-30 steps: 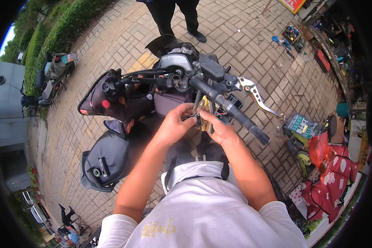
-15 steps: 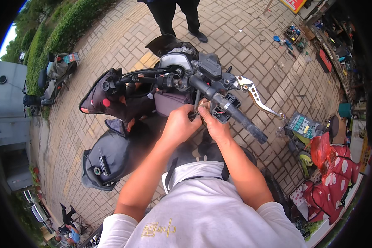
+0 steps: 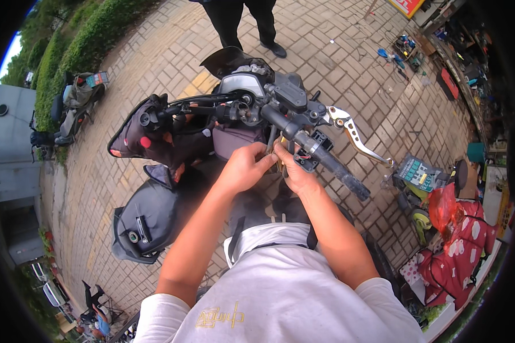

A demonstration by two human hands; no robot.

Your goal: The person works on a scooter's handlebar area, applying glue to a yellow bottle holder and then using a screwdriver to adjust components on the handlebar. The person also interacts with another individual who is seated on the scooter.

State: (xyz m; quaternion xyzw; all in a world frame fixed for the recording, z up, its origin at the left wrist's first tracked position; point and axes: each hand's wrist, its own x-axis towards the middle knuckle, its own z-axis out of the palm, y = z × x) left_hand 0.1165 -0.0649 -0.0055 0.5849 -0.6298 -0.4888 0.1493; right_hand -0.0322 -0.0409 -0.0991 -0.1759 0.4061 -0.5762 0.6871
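Just below the scooter's right handlebar grip [image 3: 335, 166], my left hand [image 3: 248, 167] and my right hand [image 3: 294, 171] meet, fingertips nearly together. Both are closed on something small and dark, like a wire or thin part, too hidden to name. Beside my right fingers an opened black switch housing [image 3: 313, 150] hangs at the bar, showing small wires. A silver brake lever [image 3: 356, 134] sticks out to the right of the bar. A dark padded cover [image 3: 140, 137] with coloured spots hangs at the left. On the black seat [image 3: 171, 200] lie a folding tool [image 3: 143, 228] and a small roll [image 3: 134, 237].
A person's dark-trousered legs [image 3: 229, 23] stand beyond the scooter. Another scooter [image 3: 74, 108] is parked by a hedge at the left. A red patterned quilt [image 3: 463, 257], a red bag [image 3: 443, 208] and scattered tools [image 3: 406, 54] lie at the right. Another person [image 3: 100, 320] is at lower left.
My hands have shifted slightly under the bar, the right thumb now higher. The yellow thing between them a second ago is now mostly covered by my right hand.
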